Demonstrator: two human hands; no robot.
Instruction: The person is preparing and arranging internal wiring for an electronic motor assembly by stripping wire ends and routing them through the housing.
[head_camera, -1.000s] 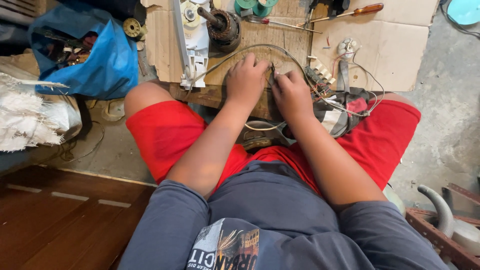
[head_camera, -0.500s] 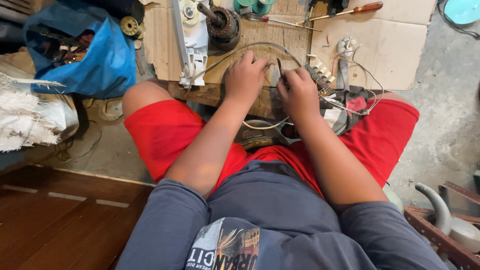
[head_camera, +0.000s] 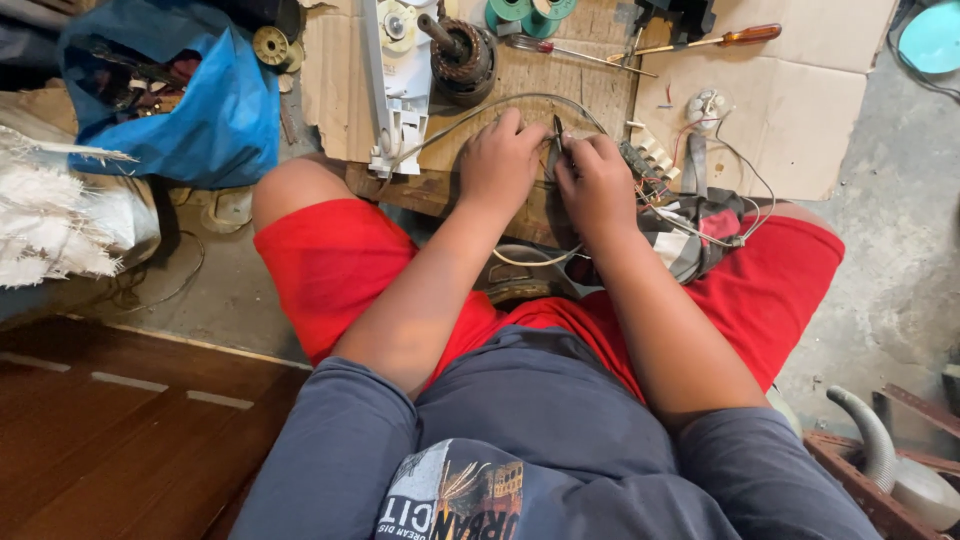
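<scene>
My left hand (head_camera: 500, 160) and my right hand (head_camera: 600, 182) are pressed close together over a wooden board (head_camera: 590, 85) between my knees. A small dark plier-like tool (head_camera: 557, 132) sticks up between them, gripped by my right hand. My left hand's fingers are curled on a thin grey wire (head_camera: 480, 108) that loops across the board; what lies under the fingers is hidden. A tangle of wires with a black and red part (head_camera: 700, 225) lies on my right thigh, just right of my right hand.
A motor with copper winding (head_camera: 462, 55) and a white plastic housing (head_camera: 398, 90) lie beyond the hands. An orange-handled screwdriver (head_camera: 722, 40) rests on cardboard (head_camera: 790, 100). A blue bag (head_camera: 205, 110) sits at left, a grey hose (head_camera: 868, 430) at bottom right.
Both hands have drawn closer together, and the dark tool now stands up between them. The wire loop has shifted slightly.
</scene>
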